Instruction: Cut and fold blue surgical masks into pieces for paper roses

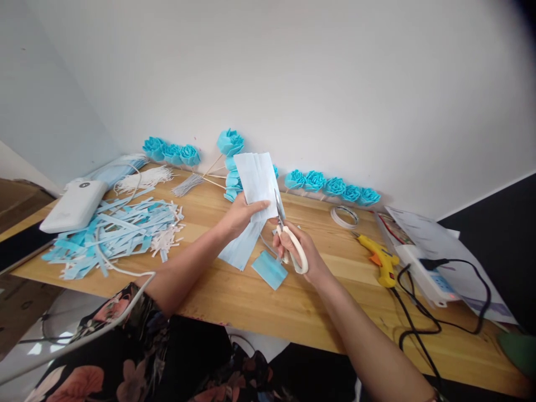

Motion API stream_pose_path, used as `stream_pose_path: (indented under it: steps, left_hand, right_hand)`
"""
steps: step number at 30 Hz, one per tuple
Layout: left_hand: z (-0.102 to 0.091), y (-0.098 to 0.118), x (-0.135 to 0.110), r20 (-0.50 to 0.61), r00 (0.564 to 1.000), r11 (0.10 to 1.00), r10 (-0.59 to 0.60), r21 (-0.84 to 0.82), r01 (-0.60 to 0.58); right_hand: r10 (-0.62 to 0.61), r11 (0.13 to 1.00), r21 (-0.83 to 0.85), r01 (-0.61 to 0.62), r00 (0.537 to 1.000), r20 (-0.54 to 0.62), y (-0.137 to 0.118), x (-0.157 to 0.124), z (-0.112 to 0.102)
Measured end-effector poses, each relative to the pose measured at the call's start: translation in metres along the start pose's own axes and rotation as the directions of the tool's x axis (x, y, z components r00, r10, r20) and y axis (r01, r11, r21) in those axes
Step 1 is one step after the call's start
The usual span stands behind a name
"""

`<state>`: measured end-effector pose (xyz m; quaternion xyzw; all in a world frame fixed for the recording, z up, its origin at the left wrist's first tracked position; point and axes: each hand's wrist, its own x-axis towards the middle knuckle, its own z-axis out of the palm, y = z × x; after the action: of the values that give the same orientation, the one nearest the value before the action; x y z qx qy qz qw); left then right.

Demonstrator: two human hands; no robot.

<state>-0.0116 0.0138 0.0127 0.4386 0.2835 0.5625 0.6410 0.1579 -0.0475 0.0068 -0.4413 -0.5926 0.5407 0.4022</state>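
The held sheets (256, 181) partly hide blue flowers (231, 180) behind.

Smooth wooden tabletop (335, 262), metal scissor blades (280, 211)

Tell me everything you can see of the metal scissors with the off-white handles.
The metal scissors have off-white, plastic-looking looped handles and slim grey blades. They are held in the person's right hand, which partly covers the handles. The blades point up and away from the person, at the right edge of the pale-blue, layered, fabric-like sheets. How far they are open is hard to tell.
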Motion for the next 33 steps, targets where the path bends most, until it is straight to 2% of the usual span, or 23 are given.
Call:
stream_pose_path:
  steps: [3,15,24,33]
  left_hand:
    - [0.0025,-0.0010,-0.0016,0.022,1.000,1.000,-0.017,0.009,0.017]
    - [0.0021,-0.0048,-0.0004,-0.002,1.000,0.997,0.018,0.074,-0.018]
    - [0.0027,-0.0027,-0.0009,0.011,1.000,0.996,0.027,0.084,-0.028]
    - [0.0023,-0.0035,-0.0004,0.007,1.000,0.996,0.027,0.081,-0.027]
  right_hand:
    - [-0.010,1.000,-0.002,0.010,1.000,0.005,0.0013,0.0006,-0.0008]
    - [-0.028,0.999,0.016,0.028,1.000,-0.011,0.0037,0.0016,-0.0006]
    - [0.013,0.999,0.040,-0.011,0.999,-0.048,-0.0027,0.0014,0.0039]
    - [0.003,0.999,0.033,-0.001,0.998,-0.069,-0.0003,-0.0002,0.0041]
